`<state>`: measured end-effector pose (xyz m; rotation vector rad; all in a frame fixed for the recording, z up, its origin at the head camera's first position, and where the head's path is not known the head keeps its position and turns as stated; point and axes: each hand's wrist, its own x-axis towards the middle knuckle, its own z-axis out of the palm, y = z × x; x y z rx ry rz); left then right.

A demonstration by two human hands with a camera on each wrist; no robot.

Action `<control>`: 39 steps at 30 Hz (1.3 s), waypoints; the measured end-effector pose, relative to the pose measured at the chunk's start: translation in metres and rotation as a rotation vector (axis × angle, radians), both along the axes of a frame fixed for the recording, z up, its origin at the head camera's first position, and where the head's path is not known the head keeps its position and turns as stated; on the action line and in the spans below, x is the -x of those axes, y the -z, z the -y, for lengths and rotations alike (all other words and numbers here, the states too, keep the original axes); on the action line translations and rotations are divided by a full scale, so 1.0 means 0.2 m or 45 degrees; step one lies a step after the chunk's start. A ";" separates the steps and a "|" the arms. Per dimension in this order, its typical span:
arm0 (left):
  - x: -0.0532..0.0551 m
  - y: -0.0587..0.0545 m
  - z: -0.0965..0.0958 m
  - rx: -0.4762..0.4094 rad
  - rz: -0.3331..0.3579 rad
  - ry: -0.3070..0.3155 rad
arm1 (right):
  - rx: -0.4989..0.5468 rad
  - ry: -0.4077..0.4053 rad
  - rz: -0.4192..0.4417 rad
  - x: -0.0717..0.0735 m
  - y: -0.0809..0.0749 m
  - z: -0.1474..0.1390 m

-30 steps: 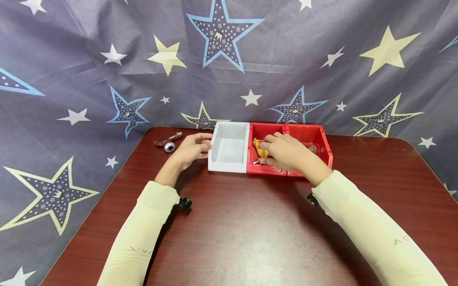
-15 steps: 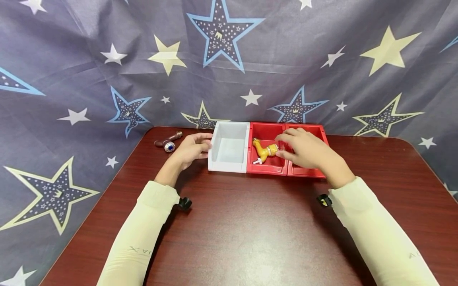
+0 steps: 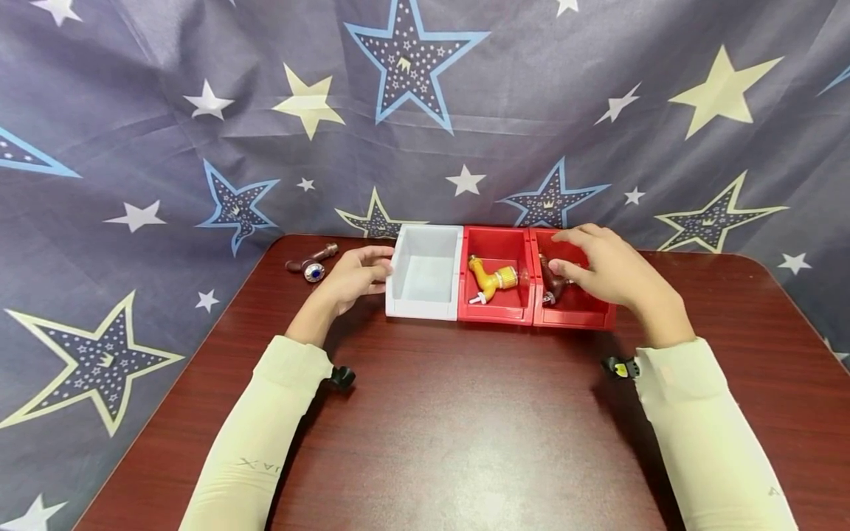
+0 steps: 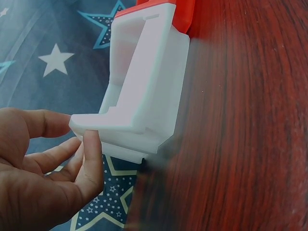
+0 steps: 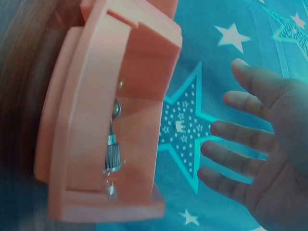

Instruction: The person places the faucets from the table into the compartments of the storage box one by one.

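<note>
My left hand (image 3: 358,279) is at the left wall of a white bin (image 3: 425,310), fingertips touching its rim (image 4: 103,124) in the left wrist view. My right hand (image 3: 607,265) holds nothing and hovers over the right red bin (image 3: 574,318), fingers apart and loosely extended. A dark brown tap (image 3: 553,279) lies in that bin, partly hidden by the hand; its ribbed metal end (image 5: 112,156) shows in the right wrist view. In the middle red bin (image 3: 494,313) lies a yellow tap (image 3: 491,280) with a white handle.
The three bins stand side by side at the back of a dark red wooden table (image 3: 425,413). Another brown tap (image 3: 313,264) with a blue-centred round end lies at the back left. A grey star-patterned cloth (image 3: 425,162) hangs right behind the bins.
My right hand has moved right, off the yellow tap in the middle bin and over to the right bin, uncovering both taps there. My left hand has stayed at the white bin.
</note>
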<state>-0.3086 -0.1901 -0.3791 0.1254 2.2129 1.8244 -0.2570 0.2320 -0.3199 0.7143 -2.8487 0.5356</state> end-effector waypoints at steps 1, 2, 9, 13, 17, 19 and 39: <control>0.00 0.00 0.00 -0.002 -0.001 0.001 | 0.009 0.017 0.003 0.00 0.00 -0.01; 0.00 0.00 0.00 -0.004 -0.002 0.002 | 0.016 0.032 0.002 0.00 0.00 -0.03; 0.00 0.00 -0.01 -0.017 0.005 0.008 | 0.066 0.149 -0.062 0.00 0.02 -0.12; 0.00 0.00 0.00 -0.011 0.004 0.011 | 0.094 0.264 -0.060 -0.02 0.03 -0.17; 0.00 0.00 -0.01 -0.007 0.000 0.011 | 0.109 0.362 -0.027 -0.02 0.03 -0.21; 0.00 0.00 -0.01 -0.002 -0.003 0.011 | 0.122 0.390 -0.014 -0.02 0.03 -0.23; 0.00 0.01 0.00 0.004 -0.013 0.012 | 0.328 0.630 0.038 -0.02 0.14 -0.44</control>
